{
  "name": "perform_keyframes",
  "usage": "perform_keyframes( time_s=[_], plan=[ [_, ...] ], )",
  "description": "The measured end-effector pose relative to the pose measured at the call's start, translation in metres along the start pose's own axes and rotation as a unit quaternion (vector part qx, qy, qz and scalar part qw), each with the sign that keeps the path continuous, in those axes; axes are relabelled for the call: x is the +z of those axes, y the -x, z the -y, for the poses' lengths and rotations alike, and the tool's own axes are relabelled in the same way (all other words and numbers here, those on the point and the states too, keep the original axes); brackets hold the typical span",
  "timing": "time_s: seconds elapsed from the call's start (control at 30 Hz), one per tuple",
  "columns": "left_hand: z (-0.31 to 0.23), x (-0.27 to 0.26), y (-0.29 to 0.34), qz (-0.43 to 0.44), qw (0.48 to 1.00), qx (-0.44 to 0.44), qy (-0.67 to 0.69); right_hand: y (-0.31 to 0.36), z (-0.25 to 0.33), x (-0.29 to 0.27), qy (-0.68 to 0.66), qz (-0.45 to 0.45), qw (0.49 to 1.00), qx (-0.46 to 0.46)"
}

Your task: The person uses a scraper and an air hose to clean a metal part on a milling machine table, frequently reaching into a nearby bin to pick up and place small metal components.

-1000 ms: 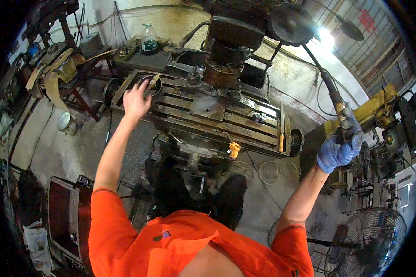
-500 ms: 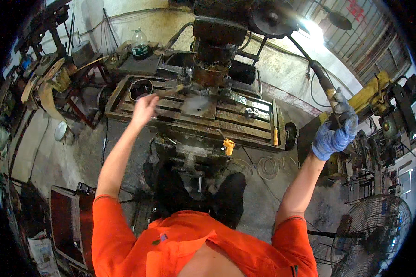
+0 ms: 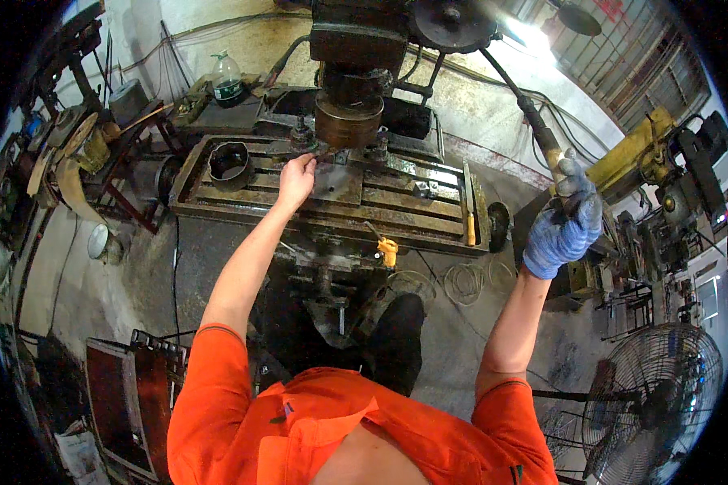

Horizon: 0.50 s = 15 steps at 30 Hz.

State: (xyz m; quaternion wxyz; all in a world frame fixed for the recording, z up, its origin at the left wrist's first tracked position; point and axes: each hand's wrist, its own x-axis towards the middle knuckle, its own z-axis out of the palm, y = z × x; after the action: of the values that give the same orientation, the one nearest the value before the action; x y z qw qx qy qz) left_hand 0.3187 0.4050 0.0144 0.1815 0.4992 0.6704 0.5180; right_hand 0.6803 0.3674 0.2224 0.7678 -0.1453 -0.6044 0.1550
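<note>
My left hand [image 3: 298, 179] is bare and closed on what looks like a small brush [image 3: 325, 153]. Its brownish end points right, just below the dark milling head [image 3: 348, 117]; much of it is hidden or blurred. Beneath lies a workpiece plate [image 3: 338, 184] on the slotted machine table [image 3: 412, 217]. A dark round tin [image 3: 230, 170] stands on the table left of this hand. My right hand [image 3: 565, 218], in a blue-grey work glove, is wrapped round the lower end of a long lever [image 3: 542, 133] that slopes down from the machine head.
A yellow-handled air gun [image 3: 387, 252] hangs at the table's front edge. On the table's right lie a yellow-handled file [image 3: 471, 214] and a small metal block [image 3: 425, 189]. A wire-guarded fan [image 3: 655, 404] stands at lower right. A plastic bottle [image 3: 228, 81] sits behind, left.
My left hand has moved right with the brush, away from the tin and toward the milling head. My right hand stays on the lever. The whole view has shifted slightly.
</note>
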Motion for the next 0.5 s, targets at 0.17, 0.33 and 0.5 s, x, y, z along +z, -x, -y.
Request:
perform_keyframes(
  time_s=[0.17,0.33,0.5],
  plan=[
    [0.008,-0.004,0.002,0.002,0.999,0.033,-0.001,0.007,-0.004,-0.004,0.003,-0.004,1.0,0.011],
    [0.004,-0.021,0.013,0.075,0.993,-0.018,0.092,0.017,-0.006,-0.002,0.014,-0.028,0.999,0.021],
    [0.002,-0.036,0.027,0.114,0.972,-0.058,0.198,0.024,-0.007,-0.002,0.005,-0.039,0.998,0.048]
  ],
)
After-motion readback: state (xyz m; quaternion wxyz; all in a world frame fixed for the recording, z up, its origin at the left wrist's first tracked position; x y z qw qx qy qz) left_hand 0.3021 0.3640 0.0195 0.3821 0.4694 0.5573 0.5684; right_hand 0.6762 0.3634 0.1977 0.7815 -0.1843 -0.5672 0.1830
